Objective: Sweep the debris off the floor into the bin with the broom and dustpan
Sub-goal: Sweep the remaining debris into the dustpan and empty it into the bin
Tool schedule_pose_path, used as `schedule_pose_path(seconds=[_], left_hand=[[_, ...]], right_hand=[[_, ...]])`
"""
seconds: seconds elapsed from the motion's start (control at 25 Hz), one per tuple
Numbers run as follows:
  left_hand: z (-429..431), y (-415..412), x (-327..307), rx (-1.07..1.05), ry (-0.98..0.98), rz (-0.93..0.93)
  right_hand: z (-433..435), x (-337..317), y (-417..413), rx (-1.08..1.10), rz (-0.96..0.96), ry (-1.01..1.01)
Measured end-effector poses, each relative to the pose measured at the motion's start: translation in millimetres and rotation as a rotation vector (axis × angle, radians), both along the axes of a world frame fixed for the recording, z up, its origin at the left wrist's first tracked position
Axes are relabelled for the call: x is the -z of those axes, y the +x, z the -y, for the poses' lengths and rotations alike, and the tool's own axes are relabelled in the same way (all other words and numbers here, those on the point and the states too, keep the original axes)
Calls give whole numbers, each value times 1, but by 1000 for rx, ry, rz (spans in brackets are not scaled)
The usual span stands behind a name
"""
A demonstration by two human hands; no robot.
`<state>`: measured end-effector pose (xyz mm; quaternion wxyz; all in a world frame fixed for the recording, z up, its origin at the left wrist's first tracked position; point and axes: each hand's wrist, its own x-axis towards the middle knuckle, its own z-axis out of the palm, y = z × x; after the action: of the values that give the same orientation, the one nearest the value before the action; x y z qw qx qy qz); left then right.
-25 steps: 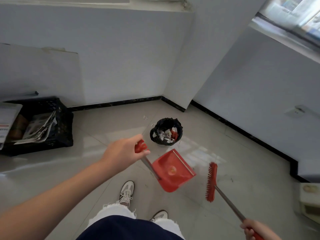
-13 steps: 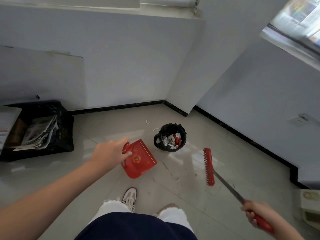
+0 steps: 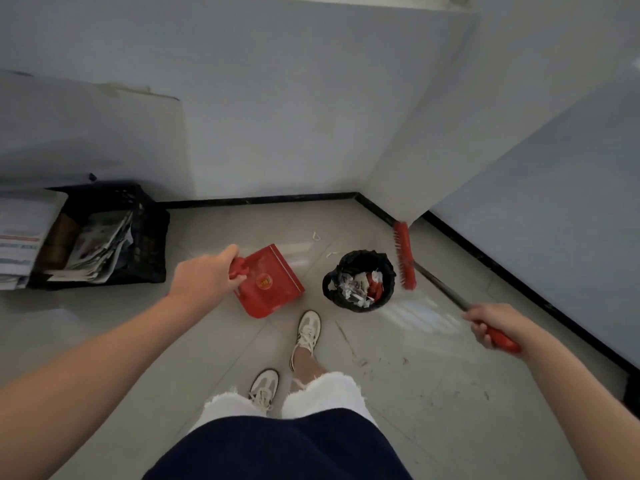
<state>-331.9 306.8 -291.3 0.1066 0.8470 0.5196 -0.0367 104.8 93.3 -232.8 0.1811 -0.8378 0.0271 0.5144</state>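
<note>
Two hands busy: left hand (image 3: 204, 278) grips the red plastic dustpan (image 3: 272, 282), right hand (image 3: 493, 323) clutches the red-bristled broom (image 3: 405, 256) right of the black-lined bin (image 3: 358, 280).

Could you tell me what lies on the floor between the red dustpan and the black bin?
In the head view, only bare tile separates the dustpan from the bin.

A black plastic crate (image 3: 149, 237) is set on the grey tiled floor against the pale wall (image 3: 277, 98), stuffed with newspapers (image 3: 100, 247). A black skirting strip (image 3: 256, 199) is run along the wall's base. Two white sneakers (image 3: 306, 332) are seen below.
</note>
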Motion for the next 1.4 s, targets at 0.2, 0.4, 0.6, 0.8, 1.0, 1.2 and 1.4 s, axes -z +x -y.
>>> schedule_pose_path(seconds=[0.2, 0.4, 0.6, 0.8, 1.0, 1.2, 1.4], left_hand=[[-39, 35, 21, 53, 39, -15], [-48, 69, 48, 68, 3, -11], [-61, 88, 61, -27, -16, -24], [-75, 72, 69, -72, -38, -17], [-73, 42, 63, -143, -243, -52], [-69, 27, 58, -88, -440, -97], [-102, 0, 29, -151, -352, -20]], right_hand=[[-91, 50, 36, -237, -48, -3], [-169, 106, 21, -450, -75, -83], [-204, 125, -48, -603, -163, -130], [-194, 100, -122, -756, -307, -162], [-186, 49, -144, -600, -470, -138], [-151, -17, -134, -489, -399, -66], [-96, -61, -142, -305, -271, 34]])
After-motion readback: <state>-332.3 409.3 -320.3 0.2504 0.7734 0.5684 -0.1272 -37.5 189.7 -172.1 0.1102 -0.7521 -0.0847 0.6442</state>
